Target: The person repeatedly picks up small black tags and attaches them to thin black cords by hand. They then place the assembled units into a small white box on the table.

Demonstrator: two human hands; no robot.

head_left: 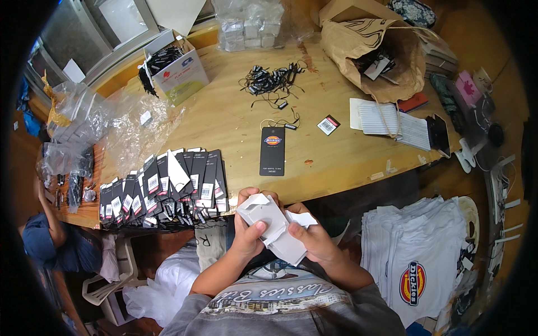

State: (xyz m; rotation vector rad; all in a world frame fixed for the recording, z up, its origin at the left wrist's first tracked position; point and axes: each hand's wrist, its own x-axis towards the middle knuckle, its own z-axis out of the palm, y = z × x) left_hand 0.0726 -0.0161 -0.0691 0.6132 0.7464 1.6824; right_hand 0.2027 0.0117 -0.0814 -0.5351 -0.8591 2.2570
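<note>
My left hand point(246, 234) and my right hand point(315, 239) grip a white stack of cards point(266, 217) partly covered by torn white paper, just off the table's front edge. Both thumbs press on its upper face. Beyond them a black hang tag point(272, 159) with a thin cord lies on the wooden table point(224, 120). A small barcode label point(329, 125) sits to its right. Further back is a tangled heap of black tag strings point(270, 81). Left of my hands, many overlapping black tags point(210, 168) with barcode labels are laid along the edge.
A white box point(182, 75) of black strings stands at the back left, near clear plastic bags point(84, 112). At the right are an open brown paper bag point(386, 50), lined sheets point(375, 115) and a phone point(439, 134). White shirts point(386, 246) are stacked below right. Another person's arm point(51, 215) shows at far left.
</note>
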